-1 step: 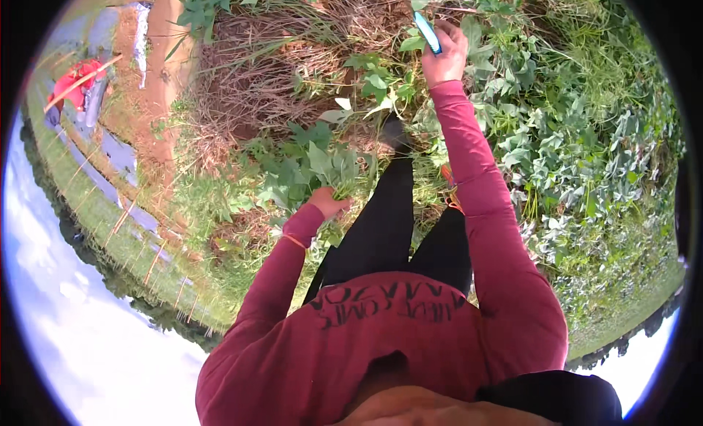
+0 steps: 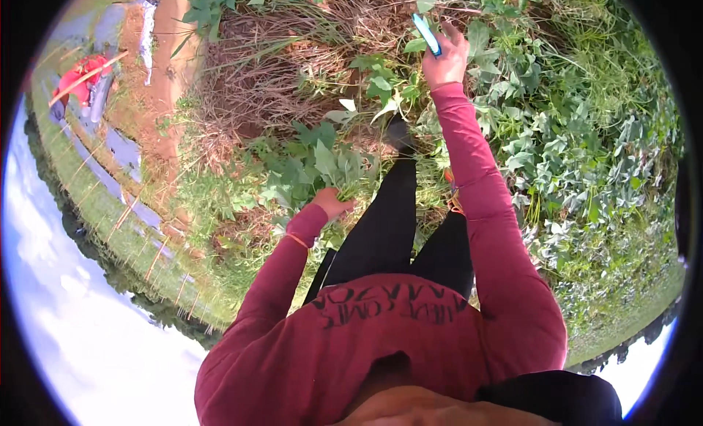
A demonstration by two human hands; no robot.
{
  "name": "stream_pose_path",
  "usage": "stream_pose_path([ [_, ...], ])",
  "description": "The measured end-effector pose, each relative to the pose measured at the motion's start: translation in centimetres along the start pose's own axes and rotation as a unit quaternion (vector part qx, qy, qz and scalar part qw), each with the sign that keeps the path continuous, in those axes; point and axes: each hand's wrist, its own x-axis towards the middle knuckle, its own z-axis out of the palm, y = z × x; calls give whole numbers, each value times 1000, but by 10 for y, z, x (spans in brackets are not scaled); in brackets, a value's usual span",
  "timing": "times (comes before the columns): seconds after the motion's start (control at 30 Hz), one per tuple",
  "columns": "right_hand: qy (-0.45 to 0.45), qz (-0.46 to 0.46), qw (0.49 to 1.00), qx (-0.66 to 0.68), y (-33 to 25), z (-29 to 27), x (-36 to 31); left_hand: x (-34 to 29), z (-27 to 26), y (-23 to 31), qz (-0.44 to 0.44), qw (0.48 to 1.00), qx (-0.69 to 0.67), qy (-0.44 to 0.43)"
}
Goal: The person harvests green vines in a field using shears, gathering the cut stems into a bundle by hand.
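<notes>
Left hand (image 2: 329, 204) clamped on leafy stems (image 2: 337, 169); right hand (image 2: 445, 63) clamped on blue-edged tool (image 2: 425, 34) beside green vines (image 2: 507, 76)

The held object (image 2: 426, 35) is pale blue, the shirt (image 2: 395, 342) maroon, trousers (image 2: 373, 224) black, leaves (image 2: 326, 162) green.

Smooth blue object (image 2: 426, 35), matt cloth shirt (image 2: 388, 338)

The left hand (image 2: 331, 202) grips a bunch of broad green leaves (image 2: 326, 162) just beside one leg of the black trousers (image 2: 375, 224). Farther out, the right hand (image 2: 445, 60) holds a slim blue-edged object (image 2: 426, 35) — its kind hard to tell — beside leafy vines (image 2: 527, 96). Dry straw (image 2: 256, 82) covers ground ahead — a dirt path (image 2: 173, 49) runs left of it.
</notes>
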Motion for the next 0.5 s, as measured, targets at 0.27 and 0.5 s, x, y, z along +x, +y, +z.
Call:
stream_pose_path([
  [0.27,-285,-32,955,79,79,29,-68,3,55,28,49,999,10,13],
  [0.5,-473,-3,880,-32,57,-48,-150,-10,94,3,65,979,-191,4],
])
